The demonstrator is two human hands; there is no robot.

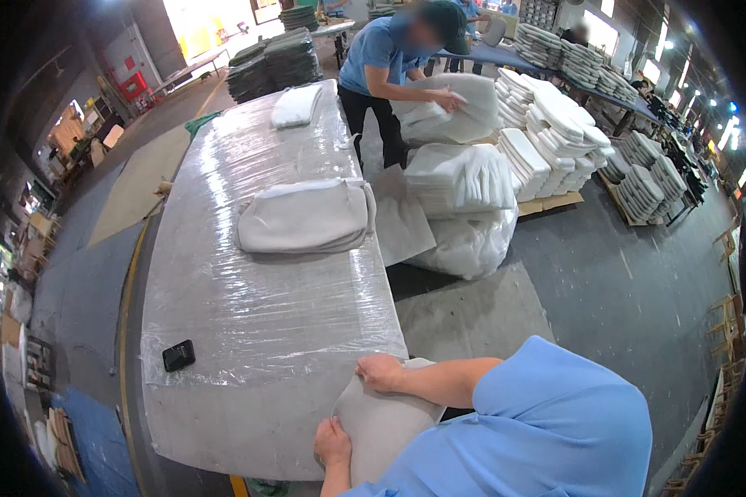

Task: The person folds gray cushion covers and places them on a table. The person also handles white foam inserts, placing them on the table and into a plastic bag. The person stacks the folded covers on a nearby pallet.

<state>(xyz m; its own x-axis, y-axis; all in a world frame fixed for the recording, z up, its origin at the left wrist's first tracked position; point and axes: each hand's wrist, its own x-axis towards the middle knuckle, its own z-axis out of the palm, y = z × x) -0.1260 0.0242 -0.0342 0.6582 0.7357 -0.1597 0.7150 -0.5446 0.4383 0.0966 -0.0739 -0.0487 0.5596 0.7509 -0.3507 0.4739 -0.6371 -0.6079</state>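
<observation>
At the near right corner of the table, a light grey fabric-covered cushion (381, 422) lies partly over the edge, against my blue shirt. My left hand (333, 443) is closed on its left edge. Farther up, my right hand (379, 373) grips its far corner in a fist, with the forearm reaching across from the right. Part of the cushion is hidden by my arm and shirt. Beyond my hands, a few grey cushions (307, 219) lie stacked on the plastic-wrapped table (265, 306).
A small black device (178, 355) sits near the table's left edge. A white pad (297, 106) lies at the far end. Beyond the right edge, a co-worker (398, 58) handles white padding (456, 108) beside tall stacks of white cushions (551, 124). A grey sheet (481, 319) covers some floor.
</observation>
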